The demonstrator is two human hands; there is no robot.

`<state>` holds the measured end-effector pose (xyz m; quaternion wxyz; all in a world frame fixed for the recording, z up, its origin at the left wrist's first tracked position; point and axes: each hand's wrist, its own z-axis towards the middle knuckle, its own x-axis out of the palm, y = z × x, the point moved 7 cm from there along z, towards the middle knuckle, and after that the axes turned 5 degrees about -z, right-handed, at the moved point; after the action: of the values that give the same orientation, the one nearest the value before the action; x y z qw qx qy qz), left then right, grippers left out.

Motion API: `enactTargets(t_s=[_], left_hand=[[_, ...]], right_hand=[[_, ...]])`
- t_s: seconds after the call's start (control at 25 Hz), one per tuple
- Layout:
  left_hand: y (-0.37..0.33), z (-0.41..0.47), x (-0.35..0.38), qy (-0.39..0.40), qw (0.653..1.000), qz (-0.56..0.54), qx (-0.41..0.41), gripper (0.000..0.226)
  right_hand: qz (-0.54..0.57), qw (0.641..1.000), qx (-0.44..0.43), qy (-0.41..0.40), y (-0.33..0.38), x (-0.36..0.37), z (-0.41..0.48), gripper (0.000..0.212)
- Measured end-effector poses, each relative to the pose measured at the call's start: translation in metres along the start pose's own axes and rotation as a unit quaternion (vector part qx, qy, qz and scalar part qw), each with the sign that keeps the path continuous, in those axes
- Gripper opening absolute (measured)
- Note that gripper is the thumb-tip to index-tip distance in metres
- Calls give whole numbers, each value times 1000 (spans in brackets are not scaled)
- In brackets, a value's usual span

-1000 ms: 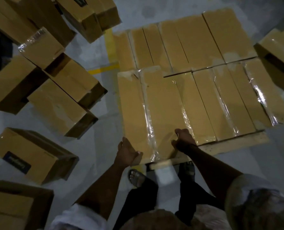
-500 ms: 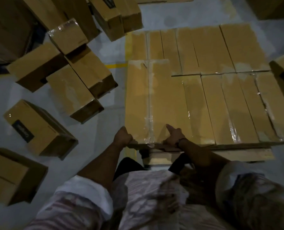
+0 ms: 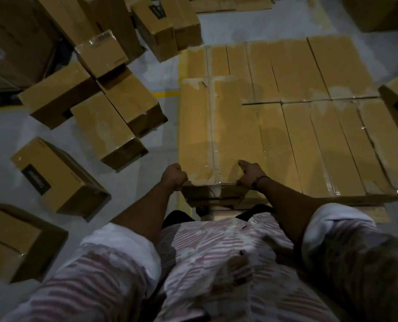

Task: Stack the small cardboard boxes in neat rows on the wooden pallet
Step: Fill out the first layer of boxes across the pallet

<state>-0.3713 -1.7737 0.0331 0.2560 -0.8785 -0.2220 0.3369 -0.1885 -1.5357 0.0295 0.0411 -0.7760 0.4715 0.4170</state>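
**Head view, looking down at the stacking area.** Your left hand (image 3: pixel 173 176) has its fingers curled tight at the near left corner of the upper cardboard box (image 3: pixel 216 126). Your right hand (image 3: pixel 249 174) grips the same box's near edge, with the thumb laid on the top face and the fingers bent over the front. This box lies at the left end, on top of a layer of taped cardboard boxes (image 3: pixel 309 135) set in two rows on the wooden pallet (image 3: pixel 216 211). The pallet's pale timber shows below the near row.

The floor (image 3: pixel 240 26) is smooth grey concrete under dim light. A yellow painted line (image 3: pixel 164 94) crosses it just left of the pallet. Loose cardboard boxes (image 3: pixel 114 126) stand scattered on the floor to your left, some piled on one another, and one labelled box (image 3: pixel 54 175) carries a dark label. Flattened cardboard (image 3: pixel 230 3) lies at the far edge.
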Motion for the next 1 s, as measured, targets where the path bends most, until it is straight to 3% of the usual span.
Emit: enactTargets(t_s=[0.24, 0.4, 0.56, 0.72, 0.8, 1.0], left_hand=[[9, 5, 4, -7, 1000, 17, -4, 26], [17, 15, 10, 9, 997, 75, 9, 14], [11, -2, 11, 15, 992, 124, 19, 23], [1, -9, 9, 37, 991, 131, 11, 17], [-13, -16, 12, 67, 986, 154, 9, 25], [-54, -52, -10, 25, 993, 112, -6, 52]], right_hand=[[-1, 1000, 0, 5, -2, 10, 7, 99], [-9, 1000, 4, 16, -4, 17, 8, 103], [-6, 999, 15, 30, -11, 27, 13, 102], [12, 999, 25, 34, -9, 26, 15, 102], [7, 999, 27, 23, -6, 19, 12, 97], [24, 999, -13, -45, 24, -46, -7, 77]])
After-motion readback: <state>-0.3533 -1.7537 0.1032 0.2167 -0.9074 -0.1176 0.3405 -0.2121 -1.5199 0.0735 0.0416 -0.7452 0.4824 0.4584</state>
